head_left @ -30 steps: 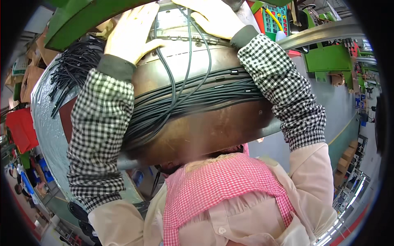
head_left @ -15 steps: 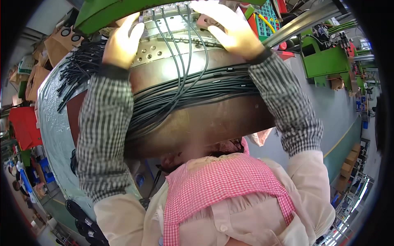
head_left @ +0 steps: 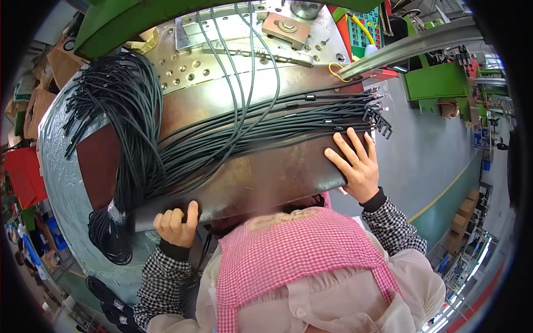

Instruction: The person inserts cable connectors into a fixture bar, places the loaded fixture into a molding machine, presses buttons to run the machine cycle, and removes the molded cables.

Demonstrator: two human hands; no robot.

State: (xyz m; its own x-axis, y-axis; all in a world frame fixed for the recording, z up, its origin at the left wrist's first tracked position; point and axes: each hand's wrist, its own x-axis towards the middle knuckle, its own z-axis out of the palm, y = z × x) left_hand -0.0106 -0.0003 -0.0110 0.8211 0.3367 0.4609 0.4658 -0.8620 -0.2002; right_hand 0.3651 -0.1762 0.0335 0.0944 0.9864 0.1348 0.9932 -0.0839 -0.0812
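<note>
A brown board (head_left: 277,169) lies in front of me with a thick bunch of black cables (head_left: 250,129) stretched across it. My left hand (head_left: 176,225) is at the board's near left edge, fingers curled closed and thumb sticking up; whatever they may hold is hidden. At the board's right end my right hand (head_left: 358,166) rests with its fingers spread, just below the cable ends (head_left: 377,114). Several cables run up from the bunch to a metal plate (head_left: 189,69) full of holes, passing under a green machine frame (head_left: 222,11).
A metal clamp block (head_left: 286,29) is bolted on the plate. To the right, a metal rail (head_left: 411,47) slants near a green keypad (head_left: 363,28). Tangled cable ends (head_left: 105,83) hang over the board's left side, beside a plastic-wrapped surface (head_left: 64,183).
Both hands have left the metal plate and come back toward me, the left to the board's near edge, the right to its right end. My view has shifted slightly.
</note>
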